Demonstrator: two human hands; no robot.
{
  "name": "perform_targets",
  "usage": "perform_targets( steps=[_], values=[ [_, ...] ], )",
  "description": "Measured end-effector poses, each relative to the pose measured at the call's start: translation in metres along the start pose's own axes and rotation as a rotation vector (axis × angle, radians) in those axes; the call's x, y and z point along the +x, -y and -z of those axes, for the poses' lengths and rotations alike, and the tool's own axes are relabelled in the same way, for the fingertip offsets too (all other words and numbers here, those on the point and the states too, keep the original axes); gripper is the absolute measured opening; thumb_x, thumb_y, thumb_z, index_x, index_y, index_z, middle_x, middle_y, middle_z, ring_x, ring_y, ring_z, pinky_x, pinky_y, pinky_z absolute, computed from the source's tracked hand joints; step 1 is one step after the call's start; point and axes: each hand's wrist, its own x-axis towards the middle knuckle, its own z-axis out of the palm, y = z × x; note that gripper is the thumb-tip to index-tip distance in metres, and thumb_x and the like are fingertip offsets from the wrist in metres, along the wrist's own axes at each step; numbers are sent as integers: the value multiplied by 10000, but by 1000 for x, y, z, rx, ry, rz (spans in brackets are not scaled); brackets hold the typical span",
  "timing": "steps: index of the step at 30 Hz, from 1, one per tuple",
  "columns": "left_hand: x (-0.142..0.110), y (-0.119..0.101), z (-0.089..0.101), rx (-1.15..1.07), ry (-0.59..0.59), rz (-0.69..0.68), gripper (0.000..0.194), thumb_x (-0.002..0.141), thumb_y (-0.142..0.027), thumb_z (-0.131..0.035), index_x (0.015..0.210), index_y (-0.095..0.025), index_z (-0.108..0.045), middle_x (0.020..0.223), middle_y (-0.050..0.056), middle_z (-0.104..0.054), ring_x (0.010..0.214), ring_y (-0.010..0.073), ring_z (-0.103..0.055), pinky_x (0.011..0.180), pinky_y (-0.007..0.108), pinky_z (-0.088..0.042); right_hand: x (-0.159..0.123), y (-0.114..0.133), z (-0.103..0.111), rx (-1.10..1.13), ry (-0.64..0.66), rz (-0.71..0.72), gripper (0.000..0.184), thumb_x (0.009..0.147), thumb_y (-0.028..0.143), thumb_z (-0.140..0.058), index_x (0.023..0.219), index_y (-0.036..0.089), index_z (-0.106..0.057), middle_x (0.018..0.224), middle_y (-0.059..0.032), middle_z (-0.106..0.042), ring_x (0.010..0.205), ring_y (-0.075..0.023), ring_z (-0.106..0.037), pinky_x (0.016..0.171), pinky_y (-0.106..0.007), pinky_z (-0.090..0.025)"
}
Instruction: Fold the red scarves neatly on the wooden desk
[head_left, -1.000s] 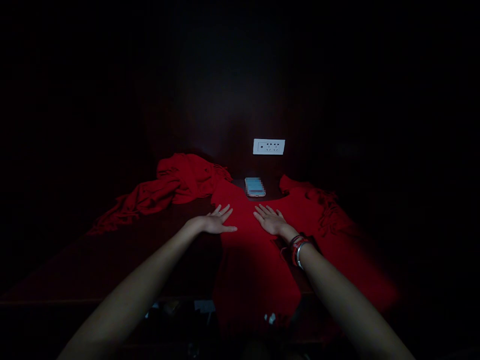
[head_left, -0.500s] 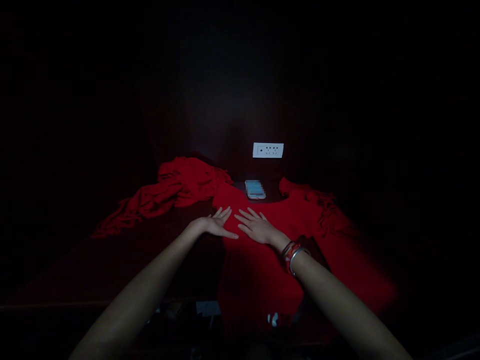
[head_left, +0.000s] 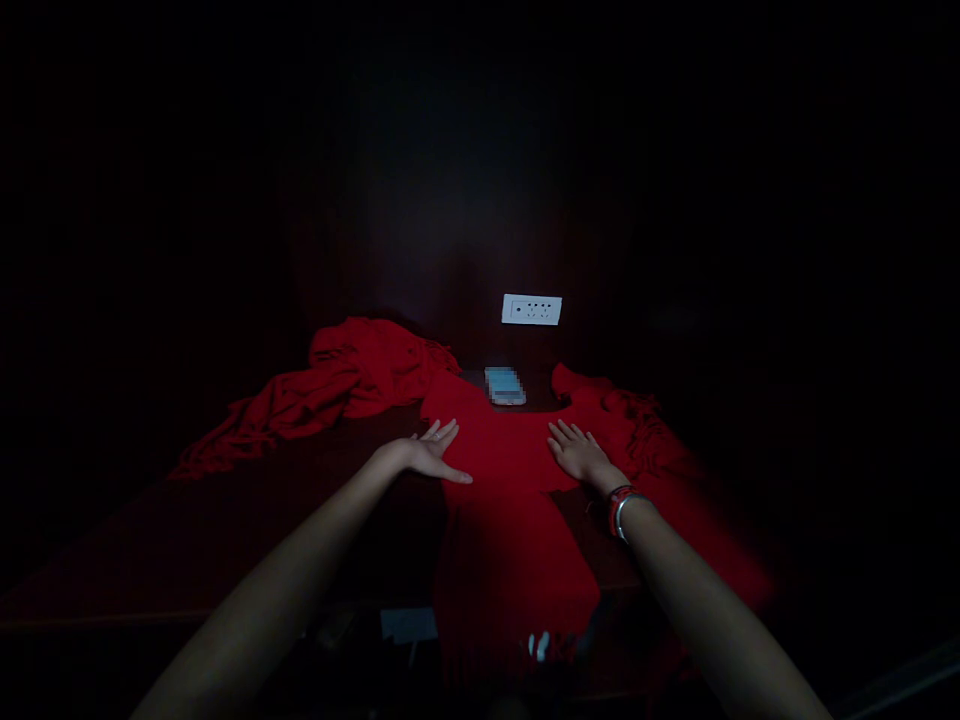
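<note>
A red fringed scarf lies spread on a dark table, one end hanging over the front edge and another part stretching off to the right. My left hand rests on its left side with the thumb and fingers spread. Farther right, my right hand lies flat on the red cloth, fingers stretched out; a silver bangle and red bands circle that wrist. Neither hand grips anything. At the back left, bunched red cloth with fringes reaches the flat scarf; I cannot tell whether they are one piece.
A phone with a lit, blurred screen lies behind the scarf. On the dark back wall is a white power socket. The table's front edge crosses the lower view. Below it, several dim objects are hard to make out.
My right hand has slid to the right across the scarf, away from my left hand. My left hand stays in about the same place. The view has shifted slightly.
</note>
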Motion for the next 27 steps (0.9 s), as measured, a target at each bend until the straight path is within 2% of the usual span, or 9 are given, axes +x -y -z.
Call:
perform_targets(
  steps=[2, 4, 6, 8, 11, 15, 18, 23, 27],
  values=[
    [1, 0, 0, -4, 4, -10, 1139, 485, -755, -378, 1284, -77, 69, 1325, 86, 134, 1200, 274, 111, 960, 454, -80, -5, 9, 3, 21, -114, 63, 518, 828, 404, -161, 1272, 151, -244, 1336, -80, -193, 1216, -210, -136, 972, -390, -106],
    [2, 1, 0, -7, 4, -12, 1151, 477, -755, -386, 1284, -72, 68, 1324, 88, 138, 1198, 280, 115, 958, 457, -82, -11, 26, 6, 78, -196, 227, 522, 827, 435, -154, 1272, 176, -242, 1346, -68, -163, 1226, -192, -92, 977, -375, -94],
    [4, 2, -1, -11, 0, -10, 1151, 472, -756, -389, 1285, -82, 68, 1323, 82, 139, 1196, 284, 121, 953, 471, -81, -18, 43, 8, 143, -142, 426, 521, 820, 475, -138, 1282, 241, -191, 1358, -25, -115, 1231, -167, -53, 980, -365, -98],
    [6, 4, -2, -18, -4, -19, 1136, 477, -754, -387, 1288, -100, 66, 1324, 77, 137, 1196, 282, 124, 949, 484, -80, -22, 53, 9, 172, -11, 532, 517, 810, 506, -129, 1282, 295, -146, 1362, 7, -83, 1231, -162, -55, 977, -371, -106],
    [7, 6, -3, -30, -9, -35, 1108, 489, -740, -398, 1293, -121, 49, 1326, 72, 124, 1195, 280, 121, 945, 491, -84, -21, 50, 6, 132, 83, 446, 527, 808, 511, -111, 1288, 292, -106, 1362, 11, -75, 1230, -166, -70, 978, -382, -89],
    [6, 5, -3, -32, -19, -31, 1087, 496, -727, -409, 1297, -136, 26, 1328, 68, 113, 1193, 288, 118, 941, 497, -92, -11, 25, -1, 38, 72, 245, 527, 827, 450, -102, 1297, 213, -124, 1358, -14, -105, 1230, -163, -66, 979, -379, -83],
    [4, 3, -1, -40, -11, -26, 1100, 486, -729, -414, 1298, -125, 16, 1329, 81, 103, 1194, 293, 111, 945, 483, -99, -8, 17, 0, 23, 34, 200, 512, 833, 406, -165, 1288, 170, -183, 1349, -48, -152, 1222, -172, -121, 971, -363, -123],
    [3, 0, 0, -47, -14, -22, 1105, 483, -723, -421, 1298, -114, 9, 1333, 85, 91, 1199, 294, 93, 946, 478, -106, -12, 45, 27, 107, -127, 239, 424, 821, 319, -267, 1151, 105, -424, 1172, -117, -450, 1062, -171, -412, 865, -243, -293],
    [2, -3, 0, -22, -13, -9, 1086, 501, -722, -406, 1298, -114, 11, 1331, 80, 107, 1200, 287, 105, 941, 497, -86, -14, 82, 34, 129, -1, 233, 464, 814, 408, -253, 1131, 126, -441, 1080, -131, -518, 974, -206, -483, 792, -269, -343]
  ],
)
